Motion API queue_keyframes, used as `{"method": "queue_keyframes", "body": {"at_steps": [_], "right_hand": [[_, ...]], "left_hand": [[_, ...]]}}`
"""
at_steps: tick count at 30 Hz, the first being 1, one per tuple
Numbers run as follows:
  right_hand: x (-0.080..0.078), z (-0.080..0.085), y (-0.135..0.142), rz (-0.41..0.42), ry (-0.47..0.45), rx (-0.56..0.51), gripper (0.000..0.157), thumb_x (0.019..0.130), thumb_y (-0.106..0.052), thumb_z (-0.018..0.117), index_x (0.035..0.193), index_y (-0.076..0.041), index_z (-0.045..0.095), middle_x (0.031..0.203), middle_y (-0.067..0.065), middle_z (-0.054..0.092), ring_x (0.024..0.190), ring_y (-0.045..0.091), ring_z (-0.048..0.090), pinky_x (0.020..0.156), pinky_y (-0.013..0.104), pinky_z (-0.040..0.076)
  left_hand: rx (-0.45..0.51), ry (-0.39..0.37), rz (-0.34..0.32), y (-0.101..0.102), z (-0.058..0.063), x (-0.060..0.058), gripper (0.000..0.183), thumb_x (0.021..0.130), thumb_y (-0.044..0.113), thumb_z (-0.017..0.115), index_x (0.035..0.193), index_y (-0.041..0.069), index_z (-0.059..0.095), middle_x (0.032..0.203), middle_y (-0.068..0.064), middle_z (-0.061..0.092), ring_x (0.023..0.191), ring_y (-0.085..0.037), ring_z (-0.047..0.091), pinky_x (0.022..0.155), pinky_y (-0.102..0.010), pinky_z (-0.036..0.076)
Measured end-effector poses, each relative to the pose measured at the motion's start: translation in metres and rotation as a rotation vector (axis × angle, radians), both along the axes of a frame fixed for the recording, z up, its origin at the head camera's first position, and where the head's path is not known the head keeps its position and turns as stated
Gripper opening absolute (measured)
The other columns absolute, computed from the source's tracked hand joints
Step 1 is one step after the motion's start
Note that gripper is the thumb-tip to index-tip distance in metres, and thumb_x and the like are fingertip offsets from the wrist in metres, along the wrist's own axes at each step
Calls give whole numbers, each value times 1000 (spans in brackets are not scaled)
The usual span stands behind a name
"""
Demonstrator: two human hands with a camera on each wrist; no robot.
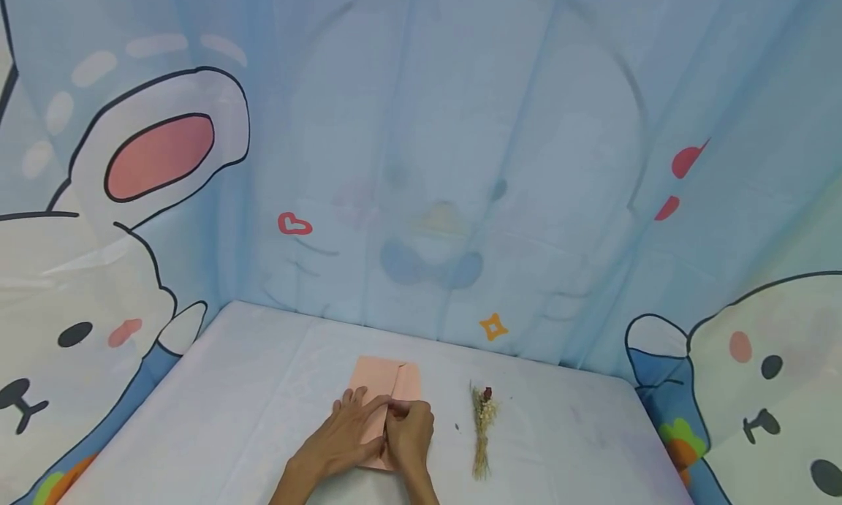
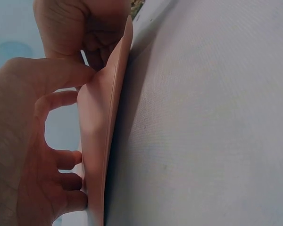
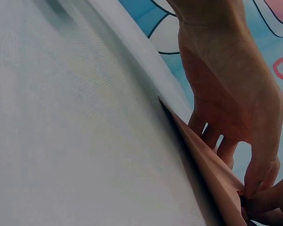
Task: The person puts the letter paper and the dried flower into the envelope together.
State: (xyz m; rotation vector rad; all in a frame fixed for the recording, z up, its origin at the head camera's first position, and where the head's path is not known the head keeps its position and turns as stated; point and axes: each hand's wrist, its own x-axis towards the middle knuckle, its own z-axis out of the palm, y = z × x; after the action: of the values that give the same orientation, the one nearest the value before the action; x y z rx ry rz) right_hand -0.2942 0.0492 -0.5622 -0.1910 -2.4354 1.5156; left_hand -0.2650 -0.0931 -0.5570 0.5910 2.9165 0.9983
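Note:
A pink paper envelope (image 1: 376,372) lies on the white-covered table, with a seam or flap edge running lengthwise on its right part. Across its left part rests my left hand (image 1: 337,438), fingers spread and pressing on the paper. In the left wrist view, the left fingertips touch the top of the envelope (image 2: 95,125), which stands slightly off the cloth at one edge. My right hand (image 1: 411,433) has its fingers curled and pinches the envelope's flap edge close to the left thumb and index finger. The right fingertips are partly hidden in every view.
A small bundle of dried flowers (image 1: 483,432) with a dark red bloom lies to the right of the envelope. A tiny dark speck (image 1: 457,426) sits between them. Behind and beside the table (image 1: 559,432) hangs a blue curtain (image 1: 434,139) with cartoon animals.

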Motion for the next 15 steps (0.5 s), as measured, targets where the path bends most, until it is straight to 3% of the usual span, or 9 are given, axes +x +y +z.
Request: {"method": "queue_keyframes", "body": {"at_steps": [8, 13, 15], "right_hand": [[4, 10, 16, 39, -53, -66, 11, 80, 5, 76, 89, -1, 79, 73, 10, 75, 53, 11, 63, 46, 17, 51], [3, 14, 29, -49, 3, -93, 9, 78, 1, 81, 87, -1, 79, 74, 10, 76, 55, 13, 66, 47, 19, 52], [2, 15, 34, -107, 49, -56, 11, 77, -4, 84, 87, -3, 80, 74, 7, 76, 57, 10, 65, 50, 19, 52]], "left_hand": [[16, -1, -15, 5, 1, 0, 62, 97, 49, 56, 154, 34, 38, 163, -30, 23, 151, -55, 17, 120, -70, 21], [25, 13, -18, 4, 0, 0, 60, 96, 42, 58, 152, 32, 40, 161, -33, 25, 149, -59, 18, 117, -73, 22], [31, 14, -11, 2, 0, 0, 58, 96, 41, 59, 151, 31, 42, 161, -33, 26, 148, -60, 19, 115, -75, 22]]}}
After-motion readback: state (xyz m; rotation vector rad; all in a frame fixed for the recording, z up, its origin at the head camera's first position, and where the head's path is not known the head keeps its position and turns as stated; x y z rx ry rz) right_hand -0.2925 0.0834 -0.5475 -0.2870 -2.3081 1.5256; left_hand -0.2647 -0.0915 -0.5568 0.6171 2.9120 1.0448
